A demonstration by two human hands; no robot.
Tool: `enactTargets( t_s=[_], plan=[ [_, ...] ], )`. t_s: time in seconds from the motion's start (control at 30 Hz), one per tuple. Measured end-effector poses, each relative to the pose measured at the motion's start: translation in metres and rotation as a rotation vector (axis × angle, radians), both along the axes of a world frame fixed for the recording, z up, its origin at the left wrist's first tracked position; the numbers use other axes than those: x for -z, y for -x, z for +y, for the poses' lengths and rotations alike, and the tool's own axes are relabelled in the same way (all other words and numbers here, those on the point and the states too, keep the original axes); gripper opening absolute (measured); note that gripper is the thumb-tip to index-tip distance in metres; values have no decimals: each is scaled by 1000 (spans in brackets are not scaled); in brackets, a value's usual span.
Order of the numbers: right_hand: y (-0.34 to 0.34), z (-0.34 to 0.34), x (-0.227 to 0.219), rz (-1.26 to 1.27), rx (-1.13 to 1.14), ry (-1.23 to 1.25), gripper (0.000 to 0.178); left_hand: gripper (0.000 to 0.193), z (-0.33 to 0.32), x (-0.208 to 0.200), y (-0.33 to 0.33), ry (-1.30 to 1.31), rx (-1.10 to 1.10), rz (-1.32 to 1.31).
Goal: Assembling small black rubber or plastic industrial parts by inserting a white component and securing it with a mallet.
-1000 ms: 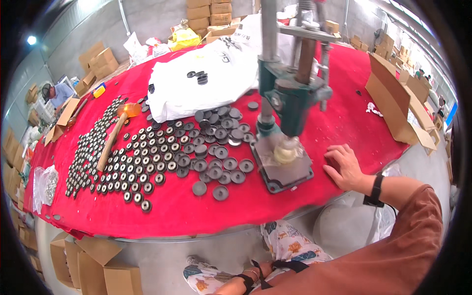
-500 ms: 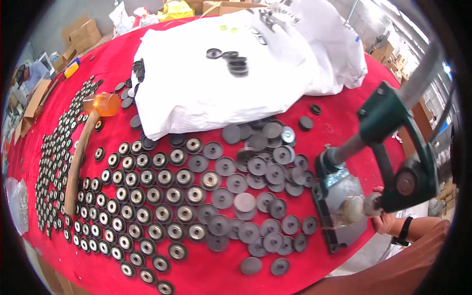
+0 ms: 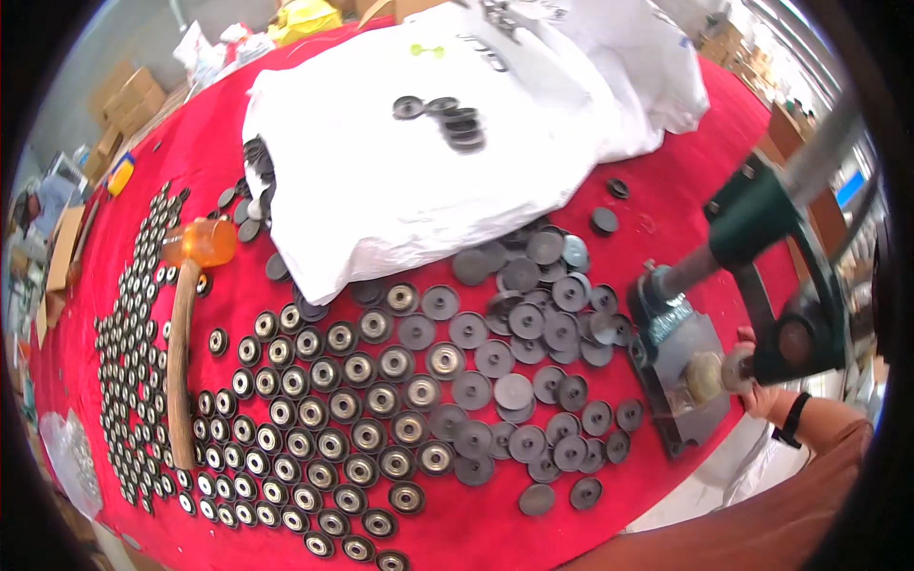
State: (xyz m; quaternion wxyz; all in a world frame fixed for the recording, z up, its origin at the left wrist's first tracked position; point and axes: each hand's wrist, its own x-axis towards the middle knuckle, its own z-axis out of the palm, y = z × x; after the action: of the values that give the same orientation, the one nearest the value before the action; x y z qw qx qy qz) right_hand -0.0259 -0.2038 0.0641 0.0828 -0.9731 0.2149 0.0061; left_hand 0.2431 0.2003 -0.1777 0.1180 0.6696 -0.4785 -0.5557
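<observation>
My right hand is at the right edge of the table, behind the lower end of a green hand press. A black band is round its wrist. Press parts cover most of its fingers, so I cannot tell whether it grips anything. Below it, the press's dark base plate rests on the red cloth, with a round pale yellowish piece on it. Grey round caps with small centre studs lie loosely, some overlapping, left of the base. My left hand is out of view.
Rows of black-rimmed discs with metal centres cover the table's middle and left. A wooden-handled mallet with an orange head lies among them. A large white sack bears several black rings. A clear plastic bag sits at the left edge.
My view has turned slightly, so the table's contents sit differently in the picture. My right hand stays beside the press. Nothing on the table has plainly been moved.
</observation>
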Motion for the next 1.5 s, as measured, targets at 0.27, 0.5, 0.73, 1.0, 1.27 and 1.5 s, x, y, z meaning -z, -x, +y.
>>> enactTargets(
  t_s=[0.27, 0.5, 0.73, 1.0, 1.27, 1.5],
  plan=[
    [-24, 17, -10, -184, -17, 64, 43, 26, 32, -7, -2, 81, 13, -102],
    [-18, 29, 2, -286, 93, 215, 30, 27, 64, -35, -11, 211, 36, -151],
    [-18, 13, 9, -348, 76, 216, 26, 17, 114, -165, -20, 839, -260, -418],
    [-18, 15, 9, -401, 112, 148, 24, 21, 147, -212, -79, 1133, -830, -967],
    [-13, 7, 16, -437, 91, 190, 23, 19, 134, -205, -81, 1011, -902, -965],
    [-10, 8, 17, -475, 133, 180, 24, 26, 71, -219, -60, 986, -616, -953]
  ],
)
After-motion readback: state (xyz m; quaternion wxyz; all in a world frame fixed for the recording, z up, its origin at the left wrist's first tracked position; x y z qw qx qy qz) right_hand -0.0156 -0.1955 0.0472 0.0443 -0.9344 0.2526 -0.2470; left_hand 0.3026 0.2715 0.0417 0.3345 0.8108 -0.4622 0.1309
